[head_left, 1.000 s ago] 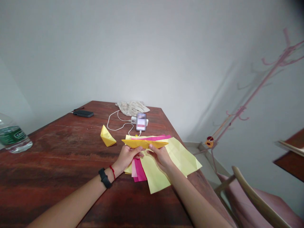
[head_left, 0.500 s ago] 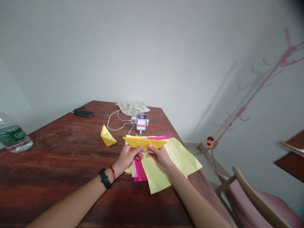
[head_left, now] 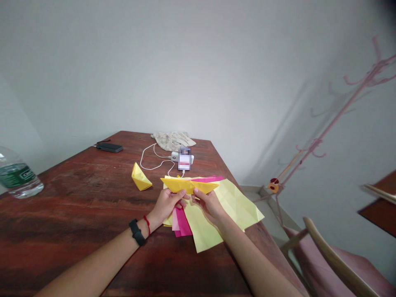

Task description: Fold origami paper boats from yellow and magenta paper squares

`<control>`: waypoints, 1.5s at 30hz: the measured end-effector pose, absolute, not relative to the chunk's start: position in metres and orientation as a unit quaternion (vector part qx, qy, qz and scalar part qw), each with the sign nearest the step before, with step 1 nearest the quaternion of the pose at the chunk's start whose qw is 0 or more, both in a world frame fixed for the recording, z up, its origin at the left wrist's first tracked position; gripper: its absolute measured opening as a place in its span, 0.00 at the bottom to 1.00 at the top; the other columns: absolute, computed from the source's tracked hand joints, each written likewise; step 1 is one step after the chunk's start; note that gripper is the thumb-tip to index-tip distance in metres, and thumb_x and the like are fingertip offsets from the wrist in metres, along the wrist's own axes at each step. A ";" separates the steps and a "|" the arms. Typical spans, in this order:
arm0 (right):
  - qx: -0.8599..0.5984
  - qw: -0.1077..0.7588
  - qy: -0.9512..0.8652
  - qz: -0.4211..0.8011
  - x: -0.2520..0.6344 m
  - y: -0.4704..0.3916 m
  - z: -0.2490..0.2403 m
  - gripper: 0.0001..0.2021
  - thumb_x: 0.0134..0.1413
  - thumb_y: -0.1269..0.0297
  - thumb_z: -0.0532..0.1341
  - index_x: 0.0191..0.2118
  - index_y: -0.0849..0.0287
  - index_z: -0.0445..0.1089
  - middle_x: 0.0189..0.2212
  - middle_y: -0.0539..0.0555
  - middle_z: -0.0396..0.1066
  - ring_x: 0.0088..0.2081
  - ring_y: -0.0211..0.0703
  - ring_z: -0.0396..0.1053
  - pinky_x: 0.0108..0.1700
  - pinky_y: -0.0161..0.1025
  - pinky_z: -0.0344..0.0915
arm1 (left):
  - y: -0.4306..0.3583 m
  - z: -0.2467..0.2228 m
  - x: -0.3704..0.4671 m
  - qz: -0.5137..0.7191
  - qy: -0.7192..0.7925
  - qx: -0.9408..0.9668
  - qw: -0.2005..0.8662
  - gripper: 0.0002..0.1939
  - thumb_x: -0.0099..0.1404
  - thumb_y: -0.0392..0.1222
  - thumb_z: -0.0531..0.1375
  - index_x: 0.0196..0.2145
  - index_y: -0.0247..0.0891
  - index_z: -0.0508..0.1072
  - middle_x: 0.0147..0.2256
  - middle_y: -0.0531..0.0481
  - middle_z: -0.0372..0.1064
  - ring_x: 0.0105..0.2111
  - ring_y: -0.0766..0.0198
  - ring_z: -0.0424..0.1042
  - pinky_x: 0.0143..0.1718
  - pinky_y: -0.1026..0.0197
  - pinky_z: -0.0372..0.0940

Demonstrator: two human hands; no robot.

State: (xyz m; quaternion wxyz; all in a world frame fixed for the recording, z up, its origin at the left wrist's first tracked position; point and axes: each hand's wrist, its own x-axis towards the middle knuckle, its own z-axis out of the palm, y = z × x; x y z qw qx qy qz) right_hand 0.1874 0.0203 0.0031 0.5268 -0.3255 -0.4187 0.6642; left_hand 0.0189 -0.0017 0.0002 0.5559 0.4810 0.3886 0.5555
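Folded yellow paper point(head_left: 189, 187), left tip now higher, lower edge between fingers point(head_left: 178, 196).

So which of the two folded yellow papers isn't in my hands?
The paler folded paper, resting on the table to the left. The deeper yellow folded paper is held by your left hand and right hand.

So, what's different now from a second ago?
Only a little: the folded yellow paper has tipped slightly, its left tip now higher and hiding more of the pink strip behind it. Nothing was newly gripped or let go: the left fingers and right fingers still pinch it. The other yellow folded piece, the phone and the bottle stayed put.
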 end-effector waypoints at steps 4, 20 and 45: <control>-0.324 0.524 -0.420 0.666 0.188 0.021 0.003 0.19 0.38 0.58 0.77 0.36 0.59 0.74 0.27 0.49 0.74 0.26 0.36 0.68 0.29 0.35 0.65 | -0.001 -0.001 0.019 0.554 0.390 0.480 0.557 0.21 0.57 0.54 0.68 0.33 0.30 0.78 0.28 0.41 0.79 0.21 0.65 0.73 0.24 0.64 0.66; -0.316 0.530 -0.420 0.666 0.187 0.020 0.003 0.18 0.39 0.59 0.77 0.36 0.59 0.74 0.28 0.49 0.74 0.27 0.35 0.67 0.29 0.33 0.65 | -0.001 0.000 0.019 0.551 0.392 0.481 0.558 0.20 0.57 0.54 0.68 0.31 0.30 0.77 0.28 0.41 0.78 0.21 0.65 0.73 0.24 0.64 0.65; -0.315 0.526 -0.417 0.671 0.188 0.021 0.000 0.18 0.40 0.60 0.77 0.37 0.59 0.75 0.30 0.50 0.74 0.29 0.35 0.68 0.31 0.34 0.65 | 0.000 -0.003 0.018 0.547 0.389 0.485 0.561 0.23 0.57 0.57 0.68 0.31 0.29 0.77 0.28 0.41 0.78 0.21 0.65 0.73 0.23 0.65 0.65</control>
